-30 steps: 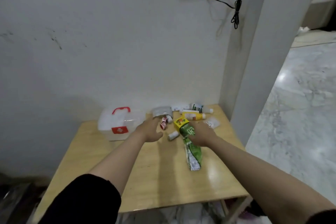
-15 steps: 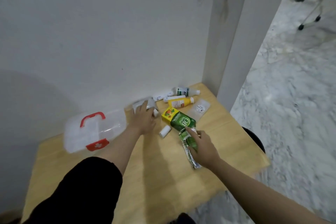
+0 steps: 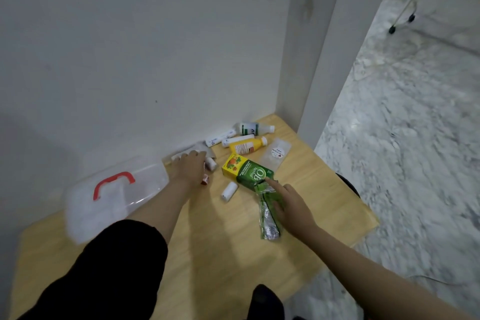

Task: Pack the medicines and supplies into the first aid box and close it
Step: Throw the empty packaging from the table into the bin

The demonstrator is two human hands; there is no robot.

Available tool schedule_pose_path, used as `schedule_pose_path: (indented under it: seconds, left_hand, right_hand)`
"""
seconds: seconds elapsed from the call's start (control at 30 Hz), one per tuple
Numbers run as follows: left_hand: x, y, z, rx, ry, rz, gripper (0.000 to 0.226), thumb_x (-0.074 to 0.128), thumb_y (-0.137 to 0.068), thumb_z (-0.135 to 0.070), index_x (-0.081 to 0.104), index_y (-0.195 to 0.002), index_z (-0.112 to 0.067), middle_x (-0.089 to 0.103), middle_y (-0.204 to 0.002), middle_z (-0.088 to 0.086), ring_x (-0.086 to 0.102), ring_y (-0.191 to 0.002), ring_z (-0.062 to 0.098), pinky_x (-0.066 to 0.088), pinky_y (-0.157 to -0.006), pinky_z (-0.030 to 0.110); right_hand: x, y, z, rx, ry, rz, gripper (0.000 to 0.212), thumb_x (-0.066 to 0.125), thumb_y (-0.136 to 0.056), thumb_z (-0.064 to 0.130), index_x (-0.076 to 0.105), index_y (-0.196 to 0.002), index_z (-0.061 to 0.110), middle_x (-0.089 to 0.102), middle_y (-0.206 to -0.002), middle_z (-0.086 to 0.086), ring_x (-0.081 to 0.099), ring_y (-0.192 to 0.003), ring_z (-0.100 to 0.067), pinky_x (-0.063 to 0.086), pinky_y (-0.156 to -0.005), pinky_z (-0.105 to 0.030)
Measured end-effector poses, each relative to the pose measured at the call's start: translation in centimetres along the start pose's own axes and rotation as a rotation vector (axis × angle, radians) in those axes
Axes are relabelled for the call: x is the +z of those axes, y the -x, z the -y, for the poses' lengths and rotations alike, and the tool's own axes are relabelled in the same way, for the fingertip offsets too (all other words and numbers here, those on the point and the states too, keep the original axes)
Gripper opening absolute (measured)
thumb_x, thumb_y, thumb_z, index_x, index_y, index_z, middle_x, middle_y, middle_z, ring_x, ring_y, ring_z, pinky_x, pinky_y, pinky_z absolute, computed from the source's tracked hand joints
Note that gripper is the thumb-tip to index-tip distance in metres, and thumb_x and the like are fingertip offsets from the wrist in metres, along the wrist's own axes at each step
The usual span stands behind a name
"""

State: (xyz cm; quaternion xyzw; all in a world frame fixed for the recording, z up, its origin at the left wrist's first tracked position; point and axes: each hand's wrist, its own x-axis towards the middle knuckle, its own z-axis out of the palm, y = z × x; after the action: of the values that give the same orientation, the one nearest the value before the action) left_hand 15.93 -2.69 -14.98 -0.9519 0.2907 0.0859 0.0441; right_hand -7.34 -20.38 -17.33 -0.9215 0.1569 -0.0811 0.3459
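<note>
Fingers of our left hand (image 3: pixel 191 167) lie spread and flat over small rolls and a grey packet (image 3: pixel 200 149) at the far side of the wooden table (image 3: pixel 207 254); we cannot tell whether they grip anything. Our right hand (image 3: pixel 288 202) is open, forefinger extended, resting on a green foil strip (image 3: pixel 267 218) and touching the green and yellow carton (image 3: pixel 246 172). To the left sits the first aid box (image 3: pixel 114 195), closed, clear plastic with a red handle, blurred. Bottles (image 3: pixel 248 145) lie beyond, near the wall.
</note>
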Motion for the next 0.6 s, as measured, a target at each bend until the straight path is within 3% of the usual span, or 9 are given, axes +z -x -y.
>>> schedule_pose_path:
  seconds: [0.13, 0.23, 0.37, 0.6]
  left_hand:
    - [0.1, -0.4, -0.1, 0.015, -0.042, -0.014, 0.043, 0.059, -0.084, -0.03, 0.049, -0.126, -0.021, 0.055, -0.126, 0.006, 0.055, -0.111, 0.03, 0.043, -0.084, 0.039]
    - [0.6, -0.5, -0.2, 0.066, 0.009, -0.032, 0.039, 0.05, -0.092, -0.029, 0.048, -0.13, -0.02, 0.05, -0.127, 0.011, 0.057, -0.105, 0.032, 0.044, -0.08, 0.038]
    - [0.5, -0.4, -0.6, 0.079, 0.057, -0.041, 0.039, 0.047, -0.094, -0.03, 0.046, -0.132, -0.025, 0.045, -0.126, 0.013, 0.058, -0.098, 0.03, 0.048, -0.073, 0.038]
    - [0.5, -0.4, -0.3, 0.147, -0.004, -0.011, 0.046, 0.046, -0.093, -0.029, 0.038, -0.138, -0.033, 0.044, -0.135, 0.01, 0.056, -0.107, 0.028, 0.046, -0.072, 0.035]
  right_hand:
    - [-0.2, 0.7, 0.2, -0.012, -0.073, -0.092, 0.058, 0.057, -0.084, -0.001, 0.045, -0.137, 0.021, 0.055, -0.094, -0.008, 0.055, -0.076, -0.021, 0.048, -0.062, -0.032]
    - [0.0, 1.1, 0.5, -0.03, -0.107, -0.134, 0.058, 0.059, -0.084, -0.001, 0.047, -0.136, 0.02, 0.055, -0.091, -0.006, 0.053, -0.073, -0.016, 0.049, -0.062, -0.028]
    - [0.3, 1.4, 0.8, -0.035, -0.134, -0.152, 0.058, 0.059, -0.083, 0.0, 0.047, -0.136, 0.021, 0.056, -0.09, -0.006, 0.054, -0.073, -0.017, 0.052, -0.061, -0.034]
    - [0.3, 1.9, 1.3, -0.036, -0.15, -0.199, 0.057, 0.06, -0.083, 0.001, 0.047, -0.135, 0.022, 0.056, -0.089, -0.004, 0.053, -0.072, -0.016, 0.052, -0.061, -0.036]
